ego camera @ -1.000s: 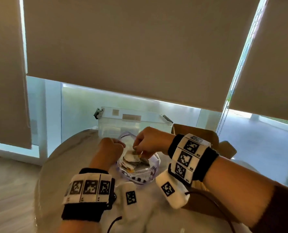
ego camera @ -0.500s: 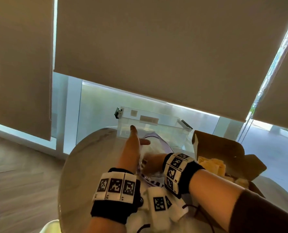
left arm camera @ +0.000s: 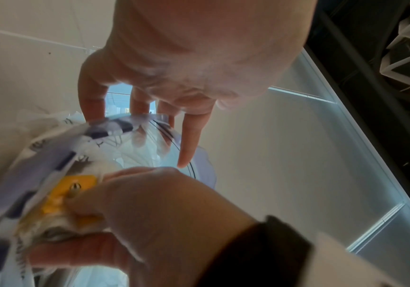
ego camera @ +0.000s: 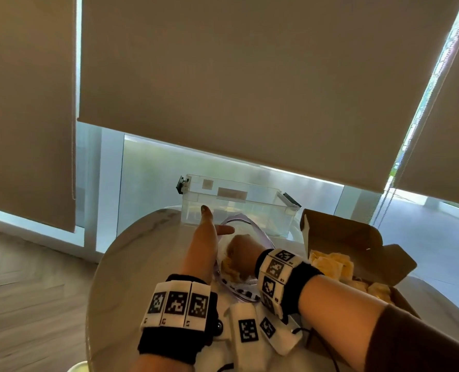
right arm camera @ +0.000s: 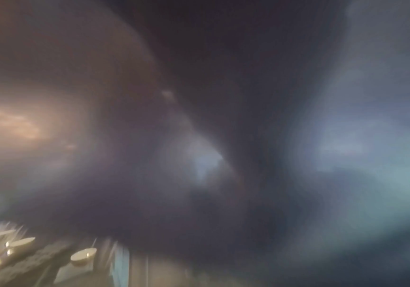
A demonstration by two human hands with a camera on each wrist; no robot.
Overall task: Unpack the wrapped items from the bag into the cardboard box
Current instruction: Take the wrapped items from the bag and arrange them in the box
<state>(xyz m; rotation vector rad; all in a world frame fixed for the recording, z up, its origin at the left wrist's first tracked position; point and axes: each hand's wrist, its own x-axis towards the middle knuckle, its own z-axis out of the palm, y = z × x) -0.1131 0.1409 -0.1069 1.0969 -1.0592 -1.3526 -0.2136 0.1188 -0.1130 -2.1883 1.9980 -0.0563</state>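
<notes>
Your right hand [ego camera: 240, 255] is sunk inside the clear plastic bag [ego camera: 245, 225], fingers curled around a wrapped item [left arm camera: 70, 191] with a yellow patch; your left hand [ego camera: 205, 237] lies flat and relaxed against the bag's rim, fingers straight, holding its mouth apart. The head view shows the round pale table [ego camera: 131, 264], the empty-looking clear plastic bin [ego camera: 236, 210] behind the bag, and the open cardboard box [ego camera: 341, 237] to your right with yellow wrapped pieces [ego camera: 333, 261] already inside. Only the left wrist view shows the grip up close, with your left fingers [left arm camera: 191, 136] pressing the bag's printed edge. The right wrist view is dark and smeared; nothing there can be made out. The bag's other contents are blurred behind your right hand.
</notes>
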